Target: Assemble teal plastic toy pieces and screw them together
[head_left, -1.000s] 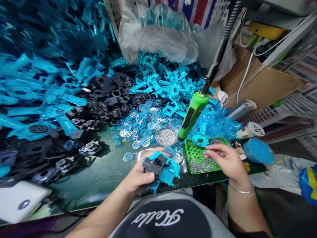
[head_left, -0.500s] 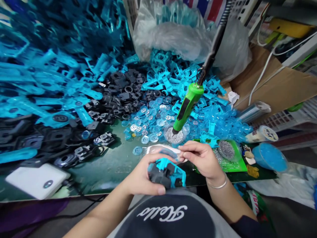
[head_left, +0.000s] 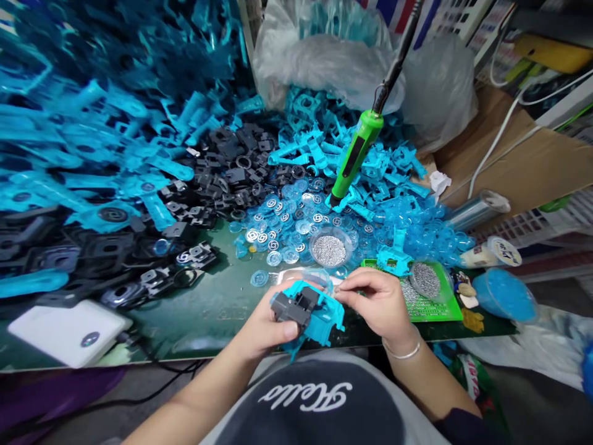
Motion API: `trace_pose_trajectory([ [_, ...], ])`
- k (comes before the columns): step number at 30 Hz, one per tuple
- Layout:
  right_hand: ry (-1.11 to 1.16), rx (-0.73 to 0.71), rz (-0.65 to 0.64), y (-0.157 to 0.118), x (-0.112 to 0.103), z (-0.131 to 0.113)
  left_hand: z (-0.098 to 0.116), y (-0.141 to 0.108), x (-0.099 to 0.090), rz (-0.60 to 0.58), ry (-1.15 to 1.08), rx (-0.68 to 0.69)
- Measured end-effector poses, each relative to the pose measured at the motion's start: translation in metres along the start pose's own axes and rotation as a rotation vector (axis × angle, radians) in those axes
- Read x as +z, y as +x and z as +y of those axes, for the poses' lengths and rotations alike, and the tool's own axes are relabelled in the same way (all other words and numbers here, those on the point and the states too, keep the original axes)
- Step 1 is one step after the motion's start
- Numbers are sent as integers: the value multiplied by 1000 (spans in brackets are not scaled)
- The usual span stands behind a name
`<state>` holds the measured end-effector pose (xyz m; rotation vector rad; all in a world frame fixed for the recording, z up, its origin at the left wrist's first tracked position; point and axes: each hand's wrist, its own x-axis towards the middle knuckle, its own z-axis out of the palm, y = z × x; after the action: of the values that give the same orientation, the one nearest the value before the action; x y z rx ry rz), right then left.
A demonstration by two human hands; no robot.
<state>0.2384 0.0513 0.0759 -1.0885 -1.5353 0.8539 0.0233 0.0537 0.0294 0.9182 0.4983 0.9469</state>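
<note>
My left hand [head_left: 260,326] grips a cyan and black plastic assembly [head_left: 306,312] near the front edge of the green work mat [head_left: 222,306]. My right hand [head_left: 376,303] is beside the assembly, with thumb and forefinger pinched together near its right side. Nothing shows between those fingertips. A green electric screwdriver [head_left: 359,152] hangs from its cord, with its tip over the heap of cyan parts and no hand on it. A glass dish of small silver screws [head_left: 328,250] stands beyond my hands.
Clear discs with metal spirals [head_left: 287,238] and heaps of black [head_left: 227,167] and cyan [head_left: 92,133] plastic parts cover the bench's far side. To the right are a green perforated tray [head_left: 417,298] and a blue cup [head_left: 503,296]. A white box [head_left: 69,332] lies front left.
The screwdriver has swung up and away from the dish of screws. My left hand has turned the assembly, showing more of its black part. My right hand stays beside it.
</note>
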Motion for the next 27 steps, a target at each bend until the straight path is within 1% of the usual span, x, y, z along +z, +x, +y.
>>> trace_pose_trajectory([
  [4,-216,-199,-42,-3,-1,-1,2,1,7,24,-41,-12],
  [8,-367,-291,6,-8,-1,2,8,0,10,18,26,-49],
  [11,-396,-367,5,-10,-1,5,14,1,10,27,99,-86],
  [13,-391,-411,0,-11,-1,6,21,2,11,30,186,-66],
  [14,-391,-401,4,-11,0,6,25,3,12,28,248,-39],
  [15,-389,-358,13,-10,0,6,29,3,12,24,318,-9],
  [17,-325,-177,28,-10,2,5,36,4,13,4,450,36],
  [20,-43,178,-21,-9,6,6,43,4,16,-15,550,29],
  [22,149,356,-50,-9,9,8,44,3,18,-11,581,3],
  [24,259,468,-51,-8,12,11,43,3,19,-9,606,-27],
  [27,351,569,-88,-4,12,14,41,2,15,-12,614,-82],
])
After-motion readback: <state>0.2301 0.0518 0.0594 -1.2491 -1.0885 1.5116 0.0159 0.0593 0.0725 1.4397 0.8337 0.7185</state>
